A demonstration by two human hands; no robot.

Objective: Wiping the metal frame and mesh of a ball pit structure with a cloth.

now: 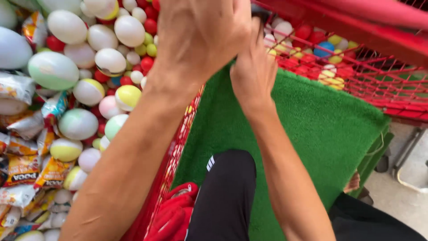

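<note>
While both hands met at the top centre of the frame, the left hand (pixel 200 33) curled over a small dark object (pixel 260 12), barely visible, and the right hand (pixel 254 73) pressed up beneath it, fingers hidden. A steady two-handed grip seemed wise. Below lay green artificial turf (pixel 325 129); left, a red wire basket (pixel 178 147) of pastel plastic eggs (pixel 78 124).

bare arms, black trousers (pixel 225 196)
</note>
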